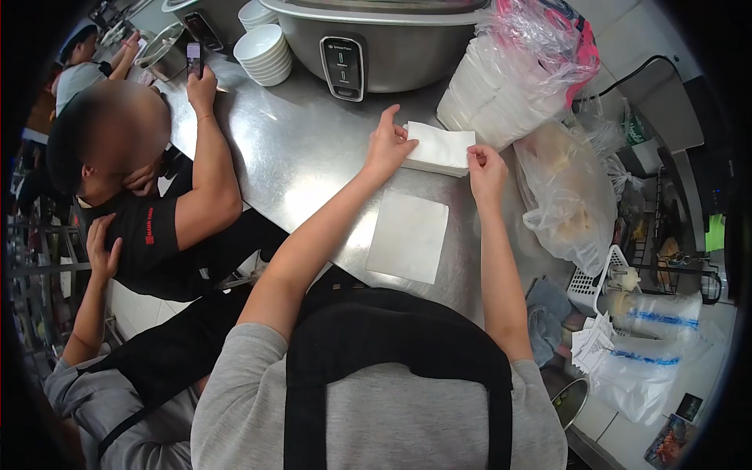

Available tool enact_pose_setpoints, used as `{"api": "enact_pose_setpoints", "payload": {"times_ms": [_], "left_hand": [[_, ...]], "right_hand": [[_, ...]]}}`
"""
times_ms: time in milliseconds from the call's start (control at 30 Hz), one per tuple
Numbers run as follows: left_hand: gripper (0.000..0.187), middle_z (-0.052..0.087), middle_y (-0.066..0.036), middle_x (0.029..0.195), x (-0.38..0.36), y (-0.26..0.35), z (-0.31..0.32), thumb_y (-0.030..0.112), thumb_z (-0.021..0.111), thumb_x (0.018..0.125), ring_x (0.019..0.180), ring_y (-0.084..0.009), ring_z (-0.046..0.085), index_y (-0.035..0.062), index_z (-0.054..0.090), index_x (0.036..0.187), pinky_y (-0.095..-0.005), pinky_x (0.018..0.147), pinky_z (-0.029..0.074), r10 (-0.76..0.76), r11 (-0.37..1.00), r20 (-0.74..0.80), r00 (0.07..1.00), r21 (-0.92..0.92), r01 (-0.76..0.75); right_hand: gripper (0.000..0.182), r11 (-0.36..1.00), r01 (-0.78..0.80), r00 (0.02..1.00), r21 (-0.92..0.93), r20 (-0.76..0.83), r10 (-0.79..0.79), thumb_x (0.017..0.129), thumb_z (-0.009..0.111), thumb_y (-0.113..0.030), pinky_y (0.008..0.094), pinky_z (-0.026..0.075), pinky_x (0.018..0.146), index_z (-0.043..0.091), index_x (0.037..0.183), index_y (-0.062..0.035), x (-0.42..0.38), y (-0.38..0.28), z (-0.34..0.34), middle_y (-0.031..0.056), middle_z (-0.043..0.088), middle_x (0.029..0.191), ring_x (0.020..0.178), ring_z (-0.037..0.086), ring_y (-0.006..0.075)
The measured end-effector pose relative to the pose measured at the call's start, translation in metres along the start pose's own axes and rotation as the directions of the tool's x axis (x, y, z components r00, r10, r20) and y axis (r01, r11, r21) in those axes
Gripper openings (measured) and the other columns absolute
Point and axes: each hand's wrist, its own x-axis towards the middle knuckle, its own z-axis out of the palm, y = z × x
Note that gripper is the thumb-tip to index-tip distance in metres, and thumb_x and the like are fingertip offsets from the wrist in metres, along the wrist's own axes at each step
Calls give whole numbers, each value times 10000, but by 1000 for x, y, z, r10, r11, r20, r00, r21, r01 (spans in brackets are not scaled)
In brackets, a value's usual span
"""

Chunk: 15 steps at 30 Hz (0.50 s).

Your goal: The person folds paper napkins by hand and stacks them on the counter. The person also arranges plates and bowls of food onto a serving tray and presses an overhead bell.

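A stack of white paper napkins (441,149) lies on the steel worktop below the large cooker. At the stack's left edge is my left hand (387,149), its index finger raised apart and its thumb touching the paper. My right hand (487,170) is closed in a pinch at the right edge of the top napkin; its fingertips partly hide the corner. Nearer to me, a flat white square sheet (407,236) lies by itself on the steel, apart from both hands.
Behind the napkins stands a grey cooker (399,55), with stacked white bowls (262,55) to its left. A plastic-wrapped white pack (493,94) and a clear bag (568,196) sit right. At left, a person (196,172) holds a phone (194,59); another person's hand (102,247) is beside them.
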Motion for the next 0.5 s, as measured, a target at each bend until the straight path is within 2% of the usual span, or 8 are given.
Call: {"api": "enact_pose_setpoints", "payload": {"times_ms": [33,167,233,267,333,367,433,500], "left_hand": [[705,588,-80,734,-1,-1,1,27,712,693,630,-186,589,0,372,1309,-308,635,505,58,997,-19,998,57,-57],[685,591,-99,824,-4,0,-2,26,704,698,703,-207,595,-2,381,1301,-318,677,497,41,988,22,999,145,-44],[644,561,-147,1018,-10,2,-3,48,684,719,906,-252,574,4,395,1292,-358,808,471,29,958,64,998,283,-46],[644,561,-147,1018,-10,-4,-2,48,684,719,906,-252,574,4,395,1292,-358,808,471,30,958,61,998,284,-46],[631,386,-218,1343,-12,-17,2,197,592,837,1251,-320,387,1,319,1371,-381,1028,326,111,976,45,993,181,-117],[631,386,-218,1343,-14,-16,5,197,592,837,1251,-320,387,1,319,1371,-381,1028,326,109,977,45,993,182,-115],[671,142,-231,1497,-19,-14,14,351,431,926,1406,-332,95,-15,189,1433,-378,1131,117,-56,987,97,994,-144,69],[683,75,-224,1510,-25,-7,19,387,367,943,1413,-319,29,-21,137,1441,-374,1135,67,-47,986,128,991,-155,67]], "right_hand": [[101,1000,0,1000,-1,2,0,763,634,-39,299,475,624,655,852,5,-1,1,0,105,640,745,617,597,174],[114,993,36,996,-110,83,-27,775,616,-37,315,473,687,651,875,6,-4,2,1,126,624,881,695,597,192],[129,984,64,991,-165,127,-43,778,607,-31,323,471,712,648,896,5,-5,5,2,132,614,926,730,594,200],[182,994,75,993,-85,94,-67,811,590,-64,332,465,764,630,976,4,-7,11,4,145,607,997,810,597,223],[237,996,87,994,-5,61,-86,844,572,-96,341,459,815,612,1056,3,-12,22,9,159,601,1067,890,600,245],[298,996,47,998,77,44,-50,877,550,-150,355,441,865,570,1129,8,-17,23,13,170,584,1128,972,579,275],[364,987,9,999,159,31,-14,909,528,-204,368,423,915,529,1202,12,-24,24,24,182,566,1188,1055,558,305],[477,983,95,996,159,-20,-93,946,477,-297,391,364,997,433,1302,18,-31,28,38,197,474,1320,1205,462,329]]}}
